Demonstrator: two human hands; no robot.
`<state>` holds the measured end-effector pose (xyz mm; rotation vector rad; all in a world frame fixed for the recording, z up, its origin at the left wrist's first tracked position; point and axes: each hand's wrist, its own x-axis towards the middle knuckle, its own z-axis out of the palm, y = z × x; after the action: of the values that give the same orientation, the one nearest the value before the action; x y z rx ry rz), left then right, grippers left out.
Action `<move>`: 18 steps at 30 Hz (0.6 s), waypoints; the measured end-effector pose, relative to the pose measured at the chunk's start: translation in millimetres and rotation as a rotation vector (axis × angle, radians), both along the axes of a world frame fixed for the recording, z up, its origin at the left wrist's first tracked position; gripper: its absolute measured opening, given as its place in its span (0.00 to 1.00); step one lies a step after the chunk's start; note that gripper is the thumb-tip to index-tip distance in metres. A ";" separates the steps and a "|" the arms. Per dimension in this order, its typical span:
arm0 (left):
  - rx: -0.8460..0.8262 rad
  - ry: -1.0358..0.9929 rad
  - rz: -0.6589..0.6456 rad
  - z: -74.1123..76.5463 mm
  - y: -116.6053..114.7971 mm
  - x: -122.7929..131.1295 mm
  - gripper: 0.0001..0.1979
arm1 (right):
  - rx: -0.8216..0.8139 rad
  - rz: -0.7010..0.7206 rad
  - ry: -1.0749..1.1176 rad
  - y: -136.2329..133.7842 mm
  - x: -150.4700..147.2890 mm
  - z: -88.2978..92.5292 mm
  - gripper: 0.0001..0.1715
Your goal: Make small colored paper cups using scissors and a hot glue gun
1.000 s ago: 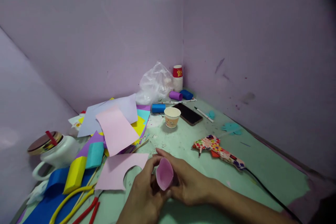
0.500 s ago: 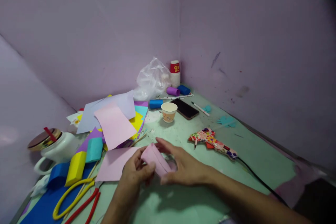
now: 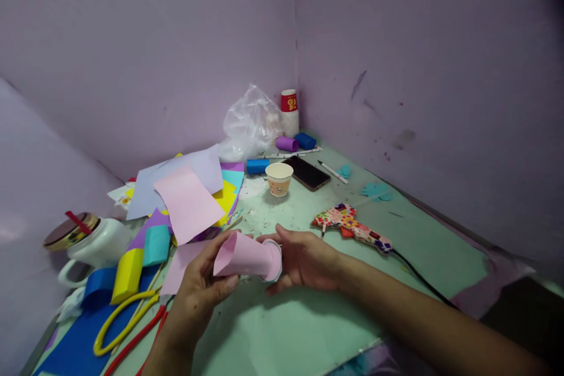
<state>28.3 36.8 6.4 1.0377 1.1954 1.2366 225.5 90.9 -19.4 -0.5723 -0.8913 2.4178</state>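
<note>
A pink paper tube [image 3: 244, 257] lies nearly level between my hands over the tabletop. Its left end is open and pinched to a point; at its right end is a round pink part [image 3: 274, 261] with a thin dark-green rim. My left hand [image 3: 198, 288] is closed round the tube's left half, thumb underneath in front. The fingers and thumb of my right hand [image 3: 308, 261] curve round the rimmed end from the right, though some contact is hidden. A pink paper sheet [image 3: 180, 267] lies partly behind my left hand.
A floral glue gun [image 3: 350, 226] with a black cord lies right. A paper cup [image 3: 279, 181] and phone [image 3: 307, 173] stand behind. Left are paper sheets [image 3: 189, 202], rolled pieces [image 3: 127, 276], a white mug [image 3: 103, 244] and yellow-red-handled tools [image 3: 126, 326]. A plastic bag [image 3: 251, 120] sits at the back.
The pink tube has turned from a steep tilt to nearly level, showing its open left end. My left hand has shifted left and down, and the view has shifted slightly.
</note>
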 end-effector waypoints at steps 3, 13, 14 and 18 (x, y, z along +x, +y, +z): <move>0.068 0.172 -0.113 -3.2 0.0 -4.6 0.26 | -0.095 -0.004 0.095 0.4 -3.0 -3.1 0.21; 0.380 0.870 -0.065 0.1 -7.9 10.8 0.31 | -0.233 -0.011 0.168 0.8 -18.0 -13.7 0.37; 0.436 0.907 -0.016 0.4 -8.3 13.1 0.30 | -0.240 -0.009 0.173 0.3 -18.5 -13.0 0.37; 0.748 1.099 0.145 -0.4 -8.7 21.3 0.17 | -0.256 -0.100 0.166 -3.3 -22.3 -10.3 0.35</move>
<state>49.7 28.1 6.1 2.4169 1.6454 1.2598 203.2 87.7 -29.7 -0.4857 -0.4775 2.4611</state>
